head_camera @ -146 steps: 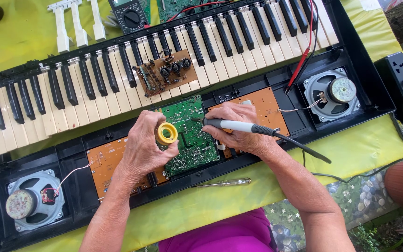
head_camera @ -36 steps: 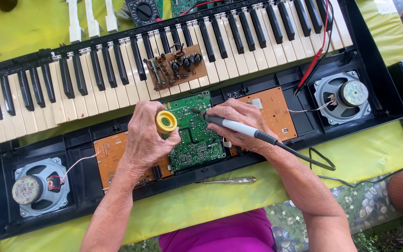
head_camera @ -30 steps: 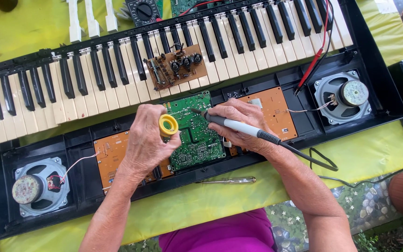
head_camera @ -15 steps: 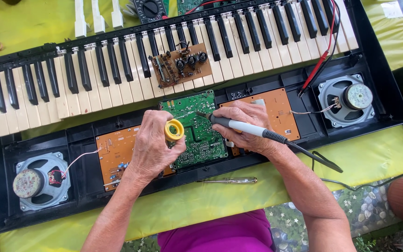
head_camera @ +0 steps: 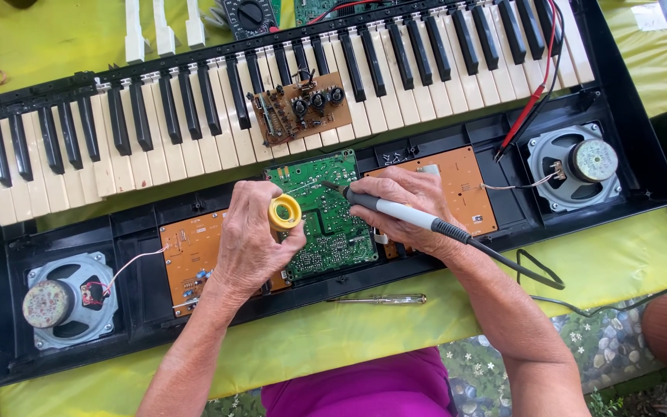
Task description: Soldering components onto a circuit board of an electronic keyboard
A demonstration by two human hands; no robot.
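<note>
A: State the clearances around the work area.

B: The open black plastic keyboard case [head_camera: 642, 166] lies on the tabletop covered with a yellow-green cloth [head_camera: 619, 262]. Its near wall runs just below both hands. A bare strip of cloth lies between that wall and the tabletop edge; only a slim metal screwdriver [head_camera: 380, 299] lies there.

A: Contents of the case?

B: A green printed circuit board [head_camera: 333, 232] sits at centre, between two orange circuit boards [head_camera: 187, 251] [head_camera: 468, 185]. A round grey speaker [head_camera: 63, 297] [head_camera: 573, 162] occupies each end.

A: Hand state?

B: The left hand [head_camera: 252, 247] has its fingers closed around a yellow spool of solder wire [head_camera: 285, 212], held over the green board. The right hand [head_camera: 403, 208] grips a grey-handled soldering iron [head_camera: 395, 212]; its tip meets the board's upper part.
</note>
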